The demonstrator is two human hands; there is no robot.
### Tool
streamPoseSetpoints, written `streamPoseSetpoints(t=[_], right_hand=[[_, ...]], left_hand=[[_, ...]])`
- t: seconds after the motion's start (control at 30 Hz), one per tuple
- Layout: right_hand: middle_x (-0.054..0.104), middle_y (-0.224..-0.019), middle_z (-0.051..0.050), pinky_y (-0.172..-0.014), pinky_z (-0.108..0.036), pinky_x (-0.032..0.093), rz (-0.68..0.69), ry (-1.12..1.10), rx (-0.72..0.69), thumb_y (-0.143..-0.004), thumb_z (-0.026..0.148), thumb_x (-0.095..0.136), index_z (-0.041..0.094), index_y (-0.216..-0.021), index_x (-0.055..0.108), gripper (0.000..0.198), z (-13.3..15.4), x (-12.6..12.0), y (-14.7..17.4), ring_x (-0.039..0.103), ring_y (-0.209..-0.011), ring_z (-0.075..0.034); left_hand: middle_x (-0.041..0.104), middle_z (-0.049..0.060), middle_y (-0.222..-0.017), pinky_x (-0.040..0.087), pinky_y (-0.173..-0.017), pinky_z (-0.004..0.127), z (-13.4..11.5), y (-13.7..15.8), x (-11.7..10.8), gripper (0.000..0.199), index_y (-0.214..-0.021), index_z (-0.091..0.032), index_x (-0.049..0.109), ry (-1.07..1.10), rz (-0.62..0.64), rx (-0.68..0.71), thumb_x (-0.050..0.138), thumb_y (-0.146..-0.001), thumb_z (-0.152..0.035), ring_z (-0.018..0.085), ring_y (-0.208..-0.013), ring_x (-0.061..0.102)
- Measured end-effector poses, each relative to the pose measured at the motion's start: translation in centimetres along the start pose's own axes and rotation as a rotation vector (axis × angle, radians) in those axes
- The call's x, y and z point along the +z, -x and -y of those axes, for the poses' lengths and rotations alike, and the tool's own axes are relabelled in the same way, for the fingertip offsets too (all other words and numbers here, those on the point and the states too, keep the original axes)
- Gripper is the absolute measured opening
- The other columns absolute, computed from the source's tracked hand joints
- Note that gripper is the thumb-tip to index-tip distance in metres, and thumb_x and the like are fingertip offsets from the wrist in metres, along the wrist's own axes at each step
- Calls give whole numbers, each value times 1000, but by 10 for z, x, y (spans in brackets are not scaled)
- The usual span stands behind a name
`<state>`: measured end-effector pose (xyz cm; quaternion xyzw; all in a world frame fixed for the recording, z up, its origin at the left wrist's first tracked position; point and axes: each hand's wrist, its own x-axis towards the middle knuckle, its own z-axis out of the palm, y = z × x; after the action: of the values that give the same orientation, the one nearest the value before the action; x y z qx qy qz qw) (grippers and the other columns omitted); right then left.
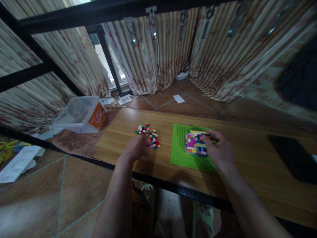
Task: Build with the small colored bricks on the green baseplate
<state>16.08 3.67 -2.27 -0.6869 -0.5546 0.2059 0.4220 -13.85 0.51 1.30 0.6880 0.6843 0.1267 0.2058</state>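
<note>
A small block structure [195,142] of many-coloured toy building bricks stands on a green studded baseplate [177,145]. My right hand [219,147] is at its right side, thumb and forefinger curled together over the upper right corner; whatever is between them is too small to make out. To the left, a loose pile of small building bricks [154,140] is spread on the wooden table. My left hand [137,147] reaches into the pile's near edge with its fingers bent and drawn together. Its fingertips are partly hidden, so anything pinched there cannot be named.
The wooden table [160,119] has a black front edge. A dark flat object [292,157] lies at its right. Beyond the left end sits a clear plastic bin [79,114] with an orange label. Curtains [153,59] hang behind, and a black metal frame crosses the upper left.
</note>
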Motion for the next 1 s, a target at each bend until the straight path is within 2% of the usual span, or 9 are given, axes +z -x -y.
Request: streamPoseSetpoints(t=[0.1, 0.27, 0.53, 0.6, 0.73, 0.77, 0.9, 1.0], right_hand=[[71, -101, -11, -80, -42, 51, 11, 5, -3, -79, 49, 60, 20, -112, 71, 45, -2, 0, 0, 66, -86, -26], [71, -103, -10, -81, -42, 52, 18, -17, -29, -81, 48, 59, 21, -113, 70, 44, -1, 1, 1, 67, -87, -26], [70, -101, -11, -83, -46, 52, 2, -44, -60, -82, 47, 60, 19, -110, 69, 40, -3, 3, -1, 66, -90, -27], [69, -103, -13, -88, -49, 51, -47, -38, -141, -84, 43, 60, 17, -109, 69, 37, 3, 0, 1, 65, -95, -29], [65, -114, -11, -100, -50, 45, -131, -46, -430, -90, 32, 58, 22, -106, 69, 23, 29, -11, 13, 60, -111, -27], [66, -112, -9, -99, -48, 46, -81, -85, -487, -91, 29, 57, 24, -105, 69, 19, 36, -13, 18, 61, -109, -25], [69, -102, -4, -88, -37, 51, 319, -209, -677, -95, 19, 55, 27, -109, 68, 21, 57, -16, 35, 64, -98, -18], [68, -96, -3, -83, -34, 51, 485, -200, -675, -95, 19, 57, 27, -104, 70, 18, 57, -15, 43, 64, -91, -17]], left_hand=[[73, 4, -77, 40, -65, 28, -2, -1, 0, 9, -75, -23, 76, -75, 46, 38, 67, -77, -23, 22, -76, 67], [75, 5, -83, 44, -70, 29, -7, -3, -1, 11, -79, -23, 77, -77, 46, 37, 66, -77, -21, 22, -82, 68], [72, 4, -78, 44, -66, 28, -7, -7, 0, 12, -76, -19, 71, 92, 6, 122, 61, -81, -22, 18, -72, 64], [69, 3, -72, 44, -64, 28, -6, -9, 1, 15, -72, -17, 68, 173, 11, 165, 59, -82, -23, 17, -68, 61], [67, 3, -74, 45, -66, 27, -16, -10, 5, 18, -75, -16, 66, 421, 66, 252, 58, -85, -27, 15, -71, 60], [66, 3, -75, 44, -66, 26, -22, -10, 6, 18, -77, -15, 67, 476, 91, 266, 59, -86, -29, 15, -72, 59], [61, 0, -70, 40, -63, 24, -50, -8, 10, 24, -81, -14, 67, 694, 261, 281, 66, -84, -37, 11, -66, 53], [59, -2, -68, 39, -61, 22, -64, -7, 15, 29, -80, -12, 65, 857, 446, 263, 69, -81, -41, 10, -64, 51]])
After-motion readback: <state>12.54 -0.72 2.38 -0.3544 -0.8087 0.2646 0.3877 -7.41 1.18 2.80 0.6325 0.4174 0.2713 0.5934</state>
